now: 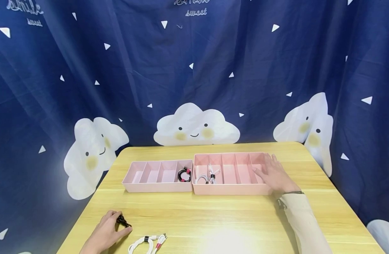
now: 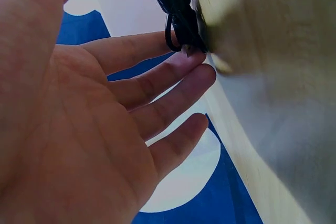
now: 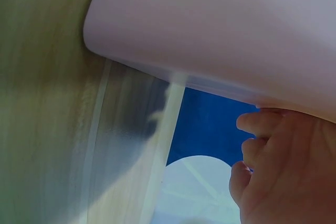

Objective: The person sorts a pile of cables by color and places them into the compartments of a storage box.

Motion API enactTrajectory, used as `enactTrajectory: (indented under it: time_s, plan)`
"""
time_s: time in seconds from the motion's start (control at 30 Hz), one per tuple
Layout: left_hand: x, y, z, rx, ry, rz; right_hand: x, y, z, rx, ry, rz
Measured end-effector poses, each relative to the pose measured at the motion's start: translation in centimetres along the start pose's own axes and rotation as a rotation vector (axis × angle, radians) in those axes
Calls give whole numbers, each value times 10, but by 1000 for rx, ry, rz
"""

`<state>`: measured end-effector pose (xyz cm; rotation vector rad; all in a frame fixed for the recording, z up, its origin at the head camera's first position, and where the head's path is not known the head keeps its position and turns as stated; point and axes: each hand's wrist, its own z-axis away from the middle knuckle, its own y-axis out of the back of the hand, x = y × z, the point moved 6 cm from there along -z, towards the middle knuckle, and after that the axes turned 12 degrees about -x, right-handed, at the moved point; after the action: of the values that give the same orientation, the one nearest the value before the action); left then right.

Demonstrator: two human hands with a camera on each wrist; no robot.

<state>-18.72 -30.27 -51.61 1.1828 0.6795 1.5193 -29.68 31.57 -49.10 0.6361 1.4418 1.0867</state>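
My left hand is low on the table's left side. Its thumb and index finger lie on either side of a coiled black cable and pinch it, while the other fingers extend loosely in the left wrist view, where the cable shows a dark tie. My right hand rests on the right end of a pink divided box. Its thumb reaches over the rim and its fingers stretch along the end; in the right wrist view its fingers are beside the outer wall, thumb hidden.
A lilac divided box adjoins the pink one, with a black cable in its right compartment. White cables occupy the pink box's two left compartments. Tied white cables lie right of my left hand. A blue curtain hangs behind.
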Motion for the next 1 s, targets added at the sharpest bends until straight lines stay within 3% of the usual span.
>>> enactTrajectory:
  time_s: [1.0]
  plan:
    - [11, 4, 4, 13, -29, 32, 0, 1, 0, 7, 14, -24]
